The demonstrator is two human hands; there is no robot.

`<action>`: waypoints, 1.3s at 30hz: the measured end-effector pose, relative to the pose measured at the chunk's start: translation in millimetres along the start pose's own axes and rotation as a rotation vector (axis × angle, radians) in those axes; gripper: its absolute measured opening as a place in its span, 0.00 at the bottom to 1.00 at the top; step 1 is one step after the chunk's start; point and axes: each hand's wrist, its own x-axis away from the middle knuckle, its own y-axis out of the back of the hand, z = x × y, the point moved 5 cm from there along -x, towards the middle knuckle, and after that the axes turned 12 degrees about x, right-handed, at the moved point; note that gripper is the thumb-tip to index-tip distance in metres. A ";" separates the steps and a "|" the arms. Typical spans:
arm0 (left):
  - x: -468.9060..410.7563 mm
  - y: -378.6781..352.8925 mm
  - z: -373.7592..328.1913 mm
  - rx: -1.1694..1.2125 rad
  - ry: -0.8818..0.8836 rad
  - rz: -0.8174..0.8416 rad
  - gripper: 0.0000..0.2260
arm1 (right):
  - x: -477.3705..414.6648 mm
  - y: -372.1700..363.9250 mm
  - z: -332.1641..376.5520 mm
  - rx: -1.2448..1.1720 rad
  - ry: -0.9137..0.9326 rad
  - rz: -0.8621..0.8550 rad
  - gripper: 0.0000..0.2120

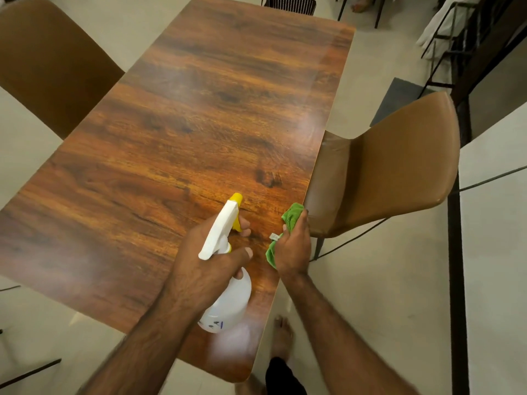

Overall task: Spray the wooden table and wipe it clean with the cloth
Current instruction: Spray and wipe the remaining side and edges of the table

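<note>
A long wooden table (185, 132) fills the middle of the view. My left hand (205, 260) grips a white spray bottle (228, 297) by its neck above the table's near right part. Its fingers curl round the yellow trigger, and the yellow nozzle (237, 197) points toward the far end. My right hand (293, 246) holds a bunched green cloth (291, 216) just above the table's right edge. A faint haze lies over the wood ahead of the nozzle.
A tan chair (399, 172) is tucked against the table's right side, close to my right hand. Another brown chair (48, 64) stands at the left. A dark wicker chair (289, 4) sits at the far end. My bare foot (281, 334) is on the floor below.
</note>
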 end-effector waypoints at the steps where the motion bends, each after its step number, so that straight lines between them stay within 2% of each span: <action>1: 1.2 2.4 3.4 -0.007 -0.007 0.001 0.09 | 3.0 -1.1 -1.7 -0.005 -0.005 0.007 0.30; 8: 31.4 21.8 14.4 -0.035 0.046 -0.034 0.09 | 83.4 -7.5 -11.0 -0.119 -0.029 -0.023 0.29; 11: 52.0 28.9 18.0 -0.087 0.089 -0.019 0.15 | 125.8 -14.4 -24.6 -0.150 -0.054 -0.019 0.29; 14: 79.9 43.0 25.4 -0.112 0.156 -0.008 0.11 | 172.4 -14.2 -29.4 -0.165 -0.061 -0.026 0.28; 17: 97.9 52.0 31.2 -0.132 0.170 -0.007 0.12 | 200.6 -12.4 -31.0 -0.181 -0.062 -0.026 0.28; 19: 108.7 57.2 41.0 -0.193 0.207 0.009 0.21 | 213.9 -10.6 -33.2 -0.172 -0.062 -0.024 0.28; 22: 124.2 62.5 47.8 -0.173 0.199 0.017 0.16 | 221.5 -10.1 -35.3 -0.139 -0.049 -0.013 0.28; 24: 132.5 66.0 51.1 -0.172 0.178 0.029 0.17 | 218.6 -10.6 -34.5 -0.105 -0.042 -0.028 0.27; 27: 141.7 72.9 59.0 -0.159 0.148 0.018 0.07 | 209.1 -12.2 -33.2 -0.060 -0.023 -0.042 0.27; 33: 158.9 81.3 66.3 -0.135 0.128 0.028 0.10 | 218.6 -8.6 -32.8 -0.092 -0.062 -0.022 0.27; 39: 173.9 96.5 56.2 -0.102 0.088 0.040 0.10 | 271.5 0.5 -31.0 -0.100 -0.069 0.030 0.29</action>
